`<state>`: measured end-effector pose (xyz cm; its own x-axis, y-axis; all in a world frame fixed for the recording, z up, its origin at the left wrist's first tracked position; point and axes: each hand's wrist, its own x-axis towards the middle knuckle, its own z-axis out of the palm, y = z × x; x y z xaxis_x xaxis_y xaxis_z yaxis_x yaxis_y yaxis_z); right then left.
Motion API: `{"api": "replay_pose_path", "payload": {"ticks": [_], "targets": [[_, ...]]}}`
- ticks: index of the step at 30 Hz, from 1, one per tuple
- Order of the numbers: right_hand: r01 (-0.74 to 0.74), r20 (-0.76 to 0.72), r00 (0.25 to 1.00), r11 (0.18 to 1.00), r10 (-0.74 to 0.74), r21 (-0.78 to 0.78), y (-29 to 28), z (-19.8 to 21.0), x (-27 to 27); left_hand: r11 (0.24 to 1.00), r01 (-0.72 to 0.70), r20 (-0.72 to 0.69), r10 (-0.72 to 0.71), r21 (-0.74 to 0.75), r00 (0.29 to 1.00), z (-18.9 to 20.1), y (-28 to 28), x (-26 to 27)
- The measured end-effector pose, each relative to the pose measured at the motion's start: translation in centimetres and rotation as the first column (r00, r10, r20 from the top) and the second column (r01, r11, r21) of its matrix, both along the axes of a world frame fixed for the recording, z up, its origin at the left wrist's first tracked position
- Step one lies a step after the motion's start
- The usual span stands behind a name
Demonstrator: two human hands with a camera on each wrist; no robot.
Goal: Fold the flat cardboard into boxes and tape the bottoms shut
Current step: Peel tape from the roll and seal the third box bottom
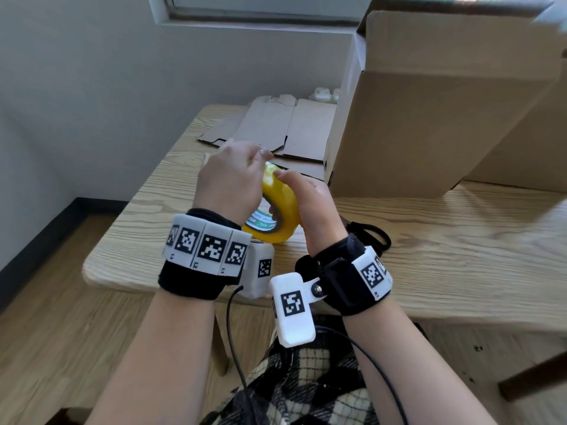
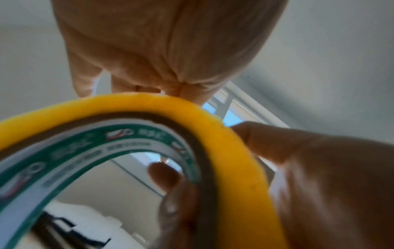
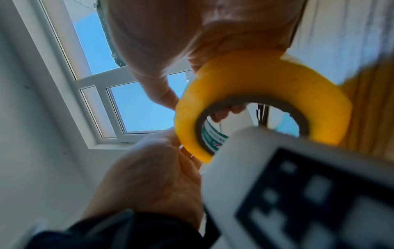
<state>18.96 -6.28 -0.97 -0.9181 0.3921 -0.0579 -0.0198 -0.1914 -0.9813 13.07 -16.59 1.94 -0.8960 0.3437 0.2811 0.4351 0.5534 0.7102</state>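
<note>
A yellow tape roll point(image 1: 280, 197) with a green-and-white printed core is held above the table between both hands. My right hand point(image 1: 310, 194) grips it, thumb on the outer face and fingers through the core. My left hand point(image 1: 233, 176) curls over the top of the roll, fingertips pinching at its outer surface. In the left wrist view the left fingers meet the tape roll point(image 2: 224, 134) at its upper rim. The right wrist view shows the tape roll point(image 3: 266, 80) under the right palm. A folded-up cardboard box point(image 1: 429, 118) stands at the right. Flat cardboard point(image 1: 276, 127) lies behind the hands.
Black-handled scissors point(image 1: 371, 237) lie on the wooden table point(image 1: 460, 256) just right of my right wrist. Small white objects point(image 1: 325, 95) sit at the table's far edge, by the wall. The table's near-left corner is rounded, with wooden floor below.
</note>
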Motion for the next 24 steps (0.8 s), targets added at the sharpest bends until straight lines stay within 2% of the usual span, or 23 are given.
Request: {"api": "replay_pose_path", "payload": {"ticks": [5,7,10,14,17,22,24], "targets": [[0.008,0.022,1.000,0.997,-0.010,0.071,1.8,1.1,0.6,0.976,0.204,0.200,-0.215,0.078,0.956,0.0,0.8,0.2],[-0.006,-0.001,1.000,0.995,0.006,0.099,2.6,1.3,1.2,0.970,0.224,0.266,-0.241,0.094,0.933,-0.3,0.8,0.1],[-0.047,-0.038,0.998,0.999,0.047,0.001,3.2,0.7,1.7,0.971,0.183,0.308,-0.222,0.153,0.925,-0.4,1.1,-0.3],[-0.065,-0.073,0.996,0.994,0.059,-0.087,3.2,-0.8,1.7,0.995,0.054,0.333,-0.081,0.089,0.939,-0.5,0.9,-1.5],[-0.064,-0.075,0.996,0.993,0.056,-0.097,2.5,-1.2,1.4,0.976,0.018,0.355,-0.097,0.219,0.930,-1.1,0.2,-2.4],[-0.047,-0.062,0.997,0.996,0.043,-0.070,1.6,-0.7,0.9,0.962,-0.006,0.342,-0.091,0.272,0.935,-1.6,-0.2,-2.4],[-0.036,-0.050,0.998,0.998,0.033,-0.044,1.4,-0.4,0.8,0.970,-0.024,0.335,-0.060,0.241,0.940,-1.4,-0.2,-2.3]]}}
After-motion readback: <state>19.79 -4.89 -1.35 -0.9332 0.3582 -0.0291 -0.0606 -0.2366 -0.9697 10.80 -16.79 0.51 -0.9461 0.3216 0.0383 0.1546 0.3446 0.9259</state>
